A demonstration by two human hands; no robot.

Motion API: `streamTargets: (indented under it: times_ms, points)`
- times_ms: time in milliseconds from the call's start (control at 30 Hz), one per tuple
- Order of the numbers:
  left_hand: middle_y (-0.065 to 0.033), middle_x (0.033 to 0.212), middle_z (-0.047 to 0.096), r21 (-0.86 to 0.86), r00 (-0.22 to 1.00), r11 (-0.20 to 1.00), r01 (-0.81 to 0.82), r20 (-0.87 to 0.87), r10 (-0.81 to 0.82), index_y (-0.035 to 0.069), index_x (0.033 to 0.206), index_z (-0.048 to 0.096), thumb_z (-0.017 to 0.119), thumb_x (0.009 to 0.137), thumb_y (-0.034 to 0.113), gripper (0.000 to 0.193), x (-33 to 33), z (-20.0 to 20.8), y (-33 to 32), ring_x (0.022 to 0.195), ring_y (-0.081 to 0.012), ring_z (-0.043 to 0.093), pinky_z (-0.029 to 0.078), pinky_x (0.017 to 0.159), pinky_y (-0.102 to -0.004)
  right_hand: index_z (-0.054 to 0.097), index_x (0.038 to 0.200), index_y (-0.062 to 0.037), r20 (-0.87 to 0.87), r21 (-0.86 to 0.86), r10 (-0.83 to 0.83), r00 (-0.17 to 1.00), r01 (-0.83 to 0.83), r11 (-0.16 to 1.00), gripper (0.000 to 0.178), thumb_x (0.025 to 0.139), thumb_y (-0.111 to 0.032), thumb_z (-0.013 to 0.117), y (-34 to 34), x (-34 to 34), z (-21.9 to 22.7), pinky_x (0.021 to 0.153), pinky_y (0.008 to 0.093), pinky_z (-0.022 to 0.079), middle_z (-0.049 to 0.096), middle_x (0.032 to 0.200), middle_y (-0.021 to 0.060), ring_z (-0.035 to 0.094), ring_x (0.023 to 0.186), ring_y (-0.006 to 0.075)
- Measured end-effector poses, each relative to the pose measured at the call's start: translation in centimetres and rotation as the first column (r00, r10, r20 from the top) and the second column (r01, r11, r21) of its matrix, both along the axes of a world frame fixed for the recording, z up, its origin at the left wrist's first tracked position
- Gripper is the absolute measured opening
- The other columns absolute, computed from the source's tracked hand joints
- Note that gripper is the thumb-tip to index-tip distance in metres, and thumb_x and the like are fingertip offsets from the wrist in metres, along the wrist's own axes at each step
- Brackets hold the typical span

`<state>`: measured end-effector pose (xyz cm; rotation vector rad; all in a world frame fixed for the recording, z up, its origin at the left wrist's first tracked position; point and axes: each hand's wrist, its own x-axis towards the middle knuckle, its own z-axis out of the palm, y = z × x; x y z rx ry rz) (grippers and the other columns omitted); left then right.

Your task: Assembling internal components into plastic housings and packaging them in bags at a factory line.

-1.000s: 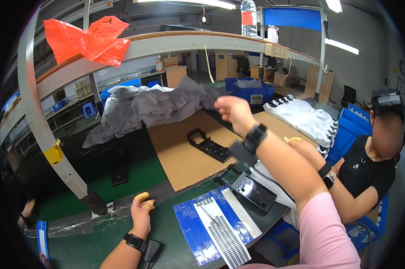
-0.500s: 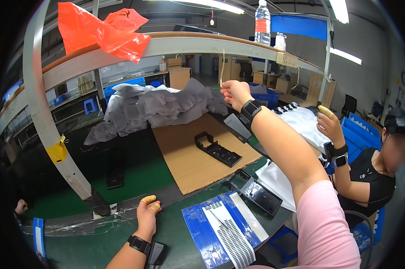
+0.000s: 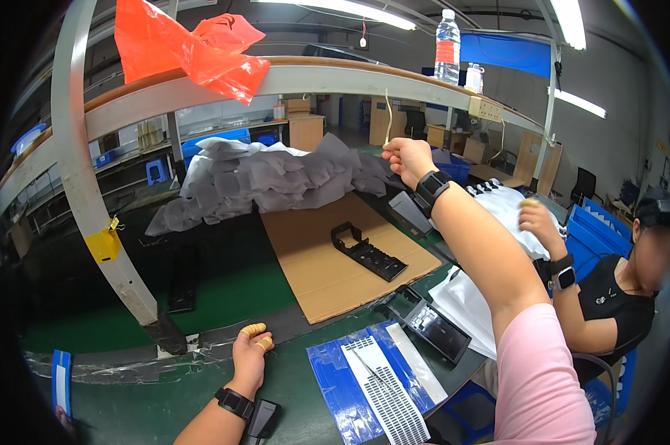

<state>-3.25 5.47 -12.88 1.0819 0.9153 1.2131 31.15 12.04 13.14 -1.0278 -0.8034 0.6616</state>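
My right hand [image 3: 411, 162] is raised over the far side of the bench, its fingers pinched at the lower end of a thin pale cord [image 3: 388, 117] that hangs from the shelf beam. Near the bench's dark edge strip, my left hand [image 3: 249, 357] is held with thumb and finger apart and nothing in it; yellow cots cover two fingertips. Between the hands, a black plastic frame [image 3: 368, 252] lies on a flat cardboard sheet [image 3: 305, 256]. A black housing with a screen-like window [image 3: 439, 332] sits at the bench's right edge.
A sheet of perforated labels [image 3: 383, 393] rests on a blue plastic packet [image 3: 327, 371]. Grey foam pouches [image 3: 276, 182] are piled at the back. A metal post [image 3: 90, 200] stands left. Seated at right, a co-worker [image 3: 609, 297] raises a hand beside white bags [image 3: 517, 219].
The view has shifted slightly, moving the scene rightward. My right hand stays at the cord and my left hand keeps its pose. The co-worker's raised hand has lowered and moved left.
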Motion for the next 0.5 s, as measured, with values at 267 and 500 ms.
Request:
streamTargets:
  times_ms: [267, 500]
  points:
    - [-0.0102, 0.097, 0.053, 0.022, 1.0, 1.0, -0.017, -0.003, 0.017, -0.001, 0.104, 0.047, 0.049, 0.077, -0.005, 0.028, -0.2, -0.3, 0.2, 0.089, -0.0157, 0.053, 0.046, 0.073, -0.025, 0.048, 0.066, 0.0045, -0.24, -0.103, 0.101, 0.965, -0.129, 0.986, 0.004, 0.069, 0.006, 0.047, 1.9, 3.8, 1.3, 0.035, 0.0217, 0.031, 0.048, 0.056, 0.0107, 0.041, 0.04, 0.011]
    - [-0.0067, 0.096, 0.052, -0.004, 0.999, 0.999, -0.04, 0.01, 0.04, 0.001, 0.102, 0.049, 0.049, 0.078, -0.003, 0.024, -0.3, 0.2, 0.0, 0.088, -0.0143, 0.053, 0.046, 0.072, -0.0242, 0.05, 0.069, 0.0073, -0.307, -0.177, -0.114, 0.945, 0.061, 0.982, 0.007, 0.071, 0.01, 0.044, 3.9, 5.2, -2.7, 0.036, 0.0217, 0.033, 0.051, 0.064, 0.0146, 0.044, 0.043, 0.0129]
